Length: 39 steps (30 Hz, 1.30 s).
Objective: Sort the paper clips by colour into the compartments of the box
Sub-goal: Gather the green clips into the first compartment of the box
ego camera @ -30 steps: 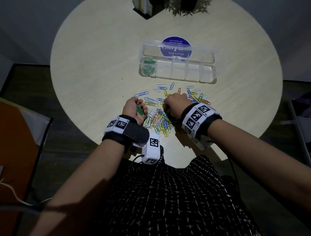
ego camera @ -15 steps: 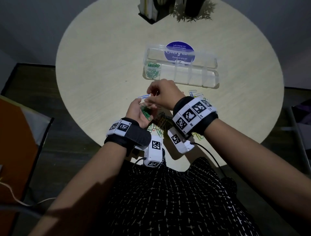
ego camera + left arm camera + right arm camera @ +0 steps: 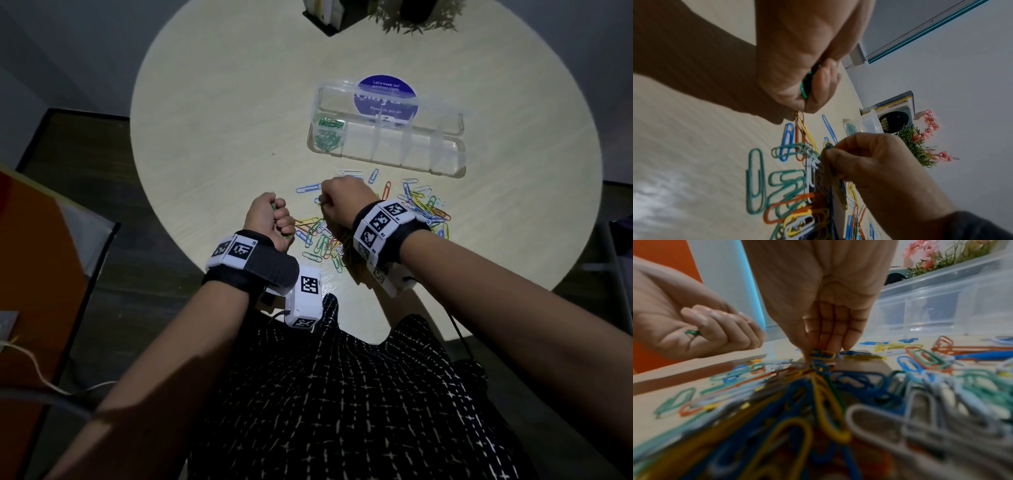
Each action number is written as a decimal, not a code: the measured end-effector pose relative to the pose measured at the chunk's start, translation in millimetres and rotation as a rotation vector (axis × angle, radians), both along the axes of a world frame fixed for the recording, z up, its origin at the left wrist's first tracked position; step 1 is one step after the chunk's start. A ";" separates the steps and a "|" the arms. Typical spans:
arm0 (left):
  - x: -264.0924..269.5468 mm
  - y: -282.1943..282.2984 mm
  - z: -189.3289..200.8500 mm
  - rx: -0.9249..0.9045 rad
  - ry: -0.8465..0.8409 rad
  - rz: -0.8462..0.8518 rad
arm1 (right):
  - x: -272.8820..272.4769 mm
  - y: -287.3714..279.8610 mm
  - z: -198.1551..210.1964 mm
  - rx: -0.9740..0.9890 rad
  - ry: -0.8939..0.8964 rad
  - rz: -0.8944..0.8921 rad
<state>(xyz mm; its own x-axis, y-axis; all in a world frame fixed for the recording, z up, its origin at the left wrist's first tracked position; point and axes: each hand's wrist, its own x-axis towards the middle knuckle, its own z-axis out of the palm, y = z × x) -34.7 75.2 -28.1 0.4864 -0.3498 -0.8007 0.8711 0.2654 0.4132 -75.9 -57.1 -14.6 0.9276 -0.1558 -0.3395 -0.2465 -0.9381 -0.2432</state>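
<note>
Loose paper clips (image 3: 370,219) in several colours lie spread on the round table, below a clear compartment box (image 3: 445,161). Green clips (image 3: 328,132) fill its leftmost compartment; the other compartments look empty. My left hand (image 3: 274,219) is a closed fist gripping a bunch of green clips (image 3: 804,84), just left of the pile. My right hand (image 3: 323,204) reaches down to the pile's far left part, and its fingertips (image 3: 826,344) pinch a small tangle of clips (image 3: 822,354), yellow and green showing. Which single clip it holds is unclear.
The box's lid (image 3: 387,102) stands open behind it, over a round blue sticker. A dark holder (image 3: 329,17) and a flowering plant (image 3: 418,17) stand at the table's far edge. An orange chair (image 3: 34,274) is at my left.
Half a second ago my right hand was raised over my left hand, handing it a clip. It has dropped back to the pile, and my left hand has closed into a fist.
</note>
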 end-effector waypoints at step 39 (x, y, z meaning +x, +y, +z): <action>-2.1 11.9 -6.0 0.029 -0.009 0.099 | -17.6 -12.3 5.4 0.147 0.007 -0.005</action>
